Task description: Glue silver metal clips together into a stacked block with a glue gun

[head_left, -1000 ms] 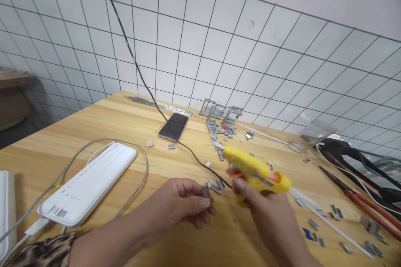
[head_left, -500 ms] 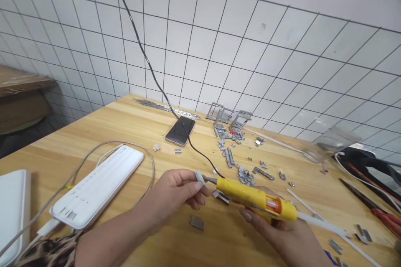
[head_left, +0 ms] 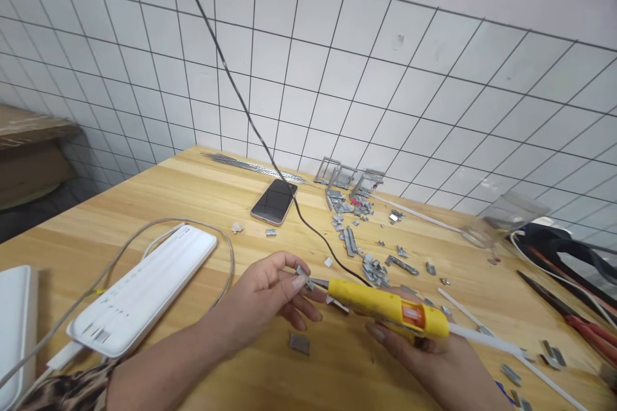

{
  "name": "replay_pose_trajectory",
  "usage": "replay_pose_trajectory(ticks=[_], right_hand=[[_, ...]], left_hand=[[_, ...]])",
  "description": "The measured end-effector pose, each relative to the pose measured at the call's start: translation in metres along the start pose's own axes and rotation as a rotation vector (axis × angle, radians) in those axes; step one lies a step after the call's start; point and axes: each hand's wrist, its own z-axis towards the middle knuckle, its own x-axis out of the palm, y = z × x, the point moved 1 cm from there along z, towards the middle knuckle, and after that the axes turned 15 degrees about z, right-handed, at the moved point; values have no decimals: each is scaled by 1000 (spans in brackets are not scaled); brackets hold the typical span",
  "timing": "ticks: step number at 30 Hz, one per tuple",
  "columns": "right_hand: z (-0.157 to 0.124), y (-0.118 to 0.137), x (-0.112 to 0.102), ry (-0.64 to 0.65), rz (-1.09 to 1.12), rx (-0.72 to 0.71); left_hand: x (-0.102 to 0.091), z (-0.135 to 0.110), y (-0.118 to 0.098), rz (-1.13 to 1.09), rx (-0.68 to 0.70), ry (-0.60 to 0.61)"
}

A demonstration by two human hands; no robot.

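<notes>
My right hand (head_left: 424,359) grips a yellow glue gun (head_left: 385,308) that lies level, its metal nozzle pointing left. A white glue stick (head_left: 486,339) sticks out of its back. My left hand (head_left: 267,292) pinches a small grey metal piece (head_left: 303,274) between thumb and forefinger, right at the nozzle tip. A flat grey metal piece (head_left: 299,343) lies on the wooden table (head_left: 202,192) just below my left hand. Several more grey metal bits (head_left: 359,244) are scattered behind the gun.
A phone (head_left: 274,201) lies face up near the tiled wall, with a black cable (head_left: 250,121) running over it toward the gun. A white power bank (head_left: 144,289) with grey cable sits at left. Red-handled pliers (head_left: 578,324) and a clear cup (head_left: 501,218) are at right.
The gun has swung down from a raised tilt to lie level, its nozzle now meeting the piece in my left hand. A flat metal piece appeared on the table.
</notes>
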Motion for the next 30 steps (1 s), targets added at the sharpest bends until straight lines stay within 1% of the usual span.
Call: replay_pose_trajectory(ticks=[2, 5, 7, 16, 21, 26, 30], right_hand=[[0, 1, 0, -7, 10, 0], [0, 1, -1, -24, 23, 10], [0, 2, -1, -38, 26, 8], [0, 1, -1, -51, 27, 14], [-1, 1, 0, -91, 8, 12], [-1, 3, 0, -62, 57, 28], [-1, 3, 0, -49, 55, 35]], left_hand=[[-2, 0, -2, 53, 3, -34], [-6, 1, -4, 145, 27, -130], [-8, 2, -4, 154, 38, -174], [-5, 3, -4, 74, 12, -173], [-6, 5, 1, 31, 27, -174], [-6, 5, 2, 11, 25, -172], [-6, 4, 3, 2, 19, -169]])
